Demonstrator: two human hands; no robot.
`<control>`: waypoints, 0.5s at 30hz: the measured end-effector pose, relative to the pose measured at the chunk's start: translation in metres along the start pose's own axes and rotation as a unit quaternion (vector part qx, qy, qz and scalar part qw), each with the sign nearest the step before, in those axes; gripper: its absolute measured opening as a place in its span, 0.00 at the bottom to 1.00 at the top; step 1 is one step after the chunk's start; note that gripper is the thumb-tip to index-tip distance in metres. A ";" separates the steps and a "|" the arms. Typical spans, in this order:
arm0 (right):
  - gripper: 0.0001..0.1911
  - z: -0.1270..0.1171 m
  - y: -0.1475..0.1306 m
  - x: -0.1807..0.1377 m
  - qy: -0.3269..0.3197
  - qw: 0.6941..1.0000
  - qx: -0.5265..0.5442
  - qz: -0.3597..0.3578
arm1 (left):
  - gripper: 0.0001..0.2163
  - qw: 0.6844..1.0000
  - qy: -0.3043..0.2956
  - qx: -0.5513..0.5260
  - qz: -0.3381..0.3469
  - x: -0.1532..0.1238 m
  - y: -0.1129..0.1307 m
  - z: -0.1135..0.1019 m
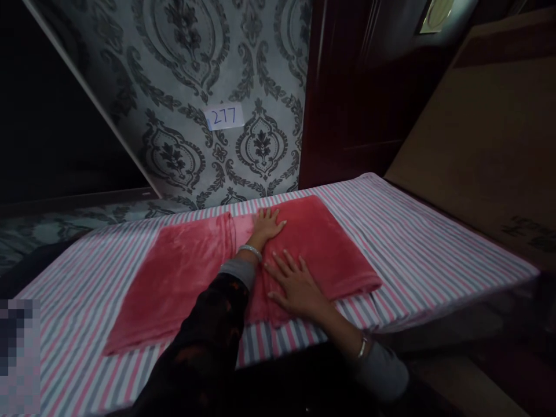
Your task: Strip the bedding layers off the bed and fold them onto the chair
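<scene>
A red plush blanket lies partly folded on a bed with a pink, grey and white striped sheet. My left hand reaches far across it and lies flat, fingers spread, near the blanket's back edge at the fold line. A silver bangle sits on that wrist. My right hand rests flat with fingers apart on the folded right half of the blanket, closer to me. Neither hand grips anything.
Grey damask wallpaper with a paper label reading 277 rises behind the bed. A dark wooden door stands at the right, with a brown panel beside the bed's right edge. The near bed edge is just below my arms.
</scene>
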State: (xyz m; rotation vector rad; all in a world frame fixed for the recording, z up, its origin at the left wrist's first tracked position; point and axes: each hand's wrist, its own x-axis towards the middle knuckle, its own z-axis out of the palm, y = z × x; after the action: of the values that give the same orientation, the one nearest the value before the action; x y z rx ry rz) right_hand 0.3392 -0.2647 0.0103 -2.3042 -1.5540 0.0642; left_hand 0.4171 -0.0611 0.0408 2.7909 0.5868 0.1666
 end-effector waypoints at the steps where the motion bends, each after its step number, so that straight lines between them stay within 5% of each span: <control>1: 0.36 0.005 -0.002 -0.002 -0.005 1.000 0.003 -0.006 | 0.33 1.000 -0.008 -0.001 -0.012 0.001 -0.005 0.005; 8: 0.36 0.016 -0.009 -0.026 -0.017 0.999 0.030 -0.026 | 0.34 0.999 0.016 0.036 -0.002 0.005 -0.017 0.019; 15: 0.29 0.016 -0.003 -0.030 0.012 0.990 0.139 -0.016 | 0.29 0.996 -0.020 -0.087 -0.023 0.009 -0.020 -0.001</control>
State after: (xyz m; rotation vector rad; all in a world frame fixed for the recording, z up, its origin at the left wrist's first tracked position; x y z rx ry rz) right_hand 0.3215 -0.2863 -0.0087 -2.0554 -1.4668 0.2293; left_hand 0.4175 -0.0399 0.0365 2.6049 0.5959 0.1443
